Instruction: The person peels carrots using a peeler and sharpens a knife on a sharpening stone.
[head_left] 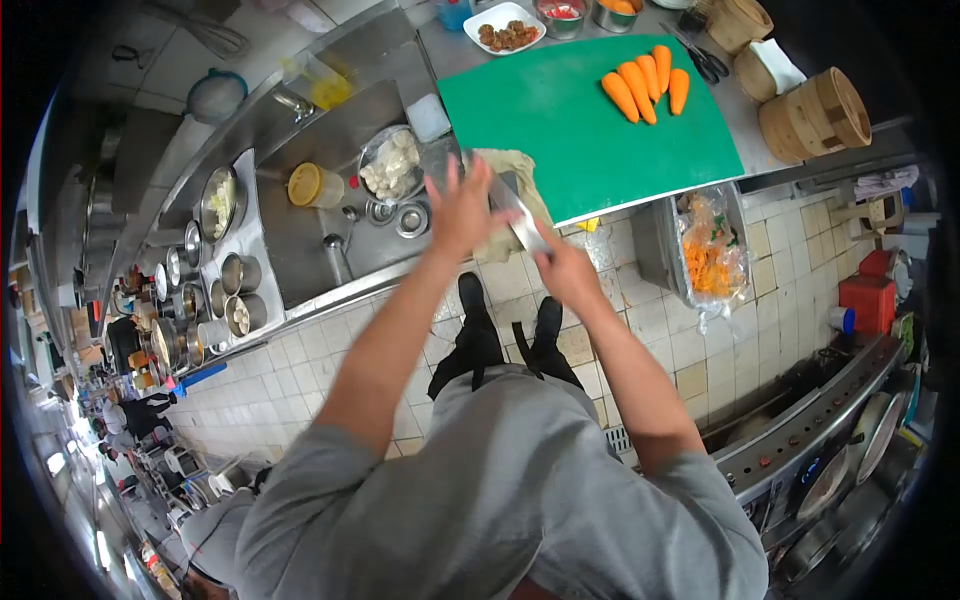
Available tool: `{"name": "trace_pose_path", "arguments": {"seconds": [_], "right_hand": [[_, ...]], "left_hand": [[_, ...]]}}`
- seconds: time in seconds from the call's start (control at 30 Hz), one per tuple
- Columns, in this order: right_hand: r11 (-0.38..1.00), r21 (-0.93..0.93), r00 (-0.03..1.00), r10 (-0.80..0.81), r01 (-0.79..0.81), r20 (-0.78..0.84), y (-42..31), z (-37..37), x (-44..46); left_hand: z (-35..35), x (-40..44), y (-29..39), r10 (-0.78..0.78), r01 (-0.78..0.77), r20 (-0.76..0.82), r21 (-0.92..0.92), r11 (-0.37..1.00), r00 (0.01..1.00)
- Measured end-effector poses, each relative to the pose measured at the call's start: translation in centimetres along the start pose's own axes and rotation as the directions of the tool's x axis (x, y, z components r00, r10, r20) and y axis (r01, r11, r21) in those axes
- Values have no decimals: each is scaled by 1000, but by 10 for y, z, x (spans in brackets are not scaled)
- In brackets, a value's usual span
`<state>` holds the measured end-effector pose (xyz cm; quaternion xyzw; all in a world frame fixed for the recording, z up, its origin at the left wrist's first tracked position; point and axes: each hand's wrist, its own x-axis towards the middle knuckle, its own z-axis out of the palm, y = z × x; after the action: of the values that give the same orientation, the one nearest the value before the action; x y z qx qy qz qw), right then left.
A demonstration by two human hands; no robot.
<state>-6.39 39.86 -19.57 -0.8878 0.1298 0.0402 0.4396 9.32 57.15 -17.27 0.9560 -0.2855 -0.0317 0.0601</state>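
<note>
My right hand (568,268) is closed around the near end of a knife (521,222), whose pale metal blade points up and to the left. My left hand (462,212) is beside the blade with its fingers spread, slightly blurred by motion. Behind both hands, a beige cloth (522,172) hangs over the counter edge at the corner of a green cutting board (540,110). Several peeled carrots (637,84) lie together on the board's far right part. Whether the left fingertips touch the blade or cloth, I cannot tell.
Left of the board is a metal sink (290,250) with a bowl of white pieces (390,165) and a yellow tub (314,186). Below the board's right edge stands a bin (660,250) lined with plastic, holding orange scraps. Bamboo steamers (815,115) stand at right; a stove (800,440) is lower right.
</note>
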Motion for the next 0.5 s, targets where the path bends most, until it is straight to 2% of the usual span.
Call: {"name": "trace_pose_path", "arguments": {"seconds": [0.03, 0.13, 0.17, 0.23, 0.3, 0.37, 0.43, 0.5], "right_hand": [[1000, 13, 1000, 2, -2, 8, -7, 5, 22], [998, -3, 997, -56, 56, -56, -21, 3, 21], [1000, -15, 1000, -14, 14, -3, -23, -7, -1], [1000, 4, 1000, 4, -4, 8, 21, 4, -65], [993, 120, 1000, 21, -19, -14, 28, -5, -122], [997, 68, 1000, 27, -27, 3, 30, -2, -102], [997, -68, 1000, 22, -23, -13, 5, -6, -47], [999, -34, 996, 4, -7, -88, -17, 6, 27]], "left_hand": [[1, 12, -14, -3, 4, -45, 31, 1000, 999], [-3, 19, -23, 44, -43, -13, 60, 997, 999], [-1, 3, -11, 36, -36, 10, 19, 999, 999], [4, -54, 36, 38, -37, 33, -39, 999, 999], [11, -82, 57, 31, -28, 39, -64, 998, 999], [10, -87, 59, 54, -45, 69, -123, 991, 996], [14, -35, 25, 48, -50, -42, -31, 998, 998], [-9, 29, -13, 32, -33, -12, -48, 998, 999]]}}
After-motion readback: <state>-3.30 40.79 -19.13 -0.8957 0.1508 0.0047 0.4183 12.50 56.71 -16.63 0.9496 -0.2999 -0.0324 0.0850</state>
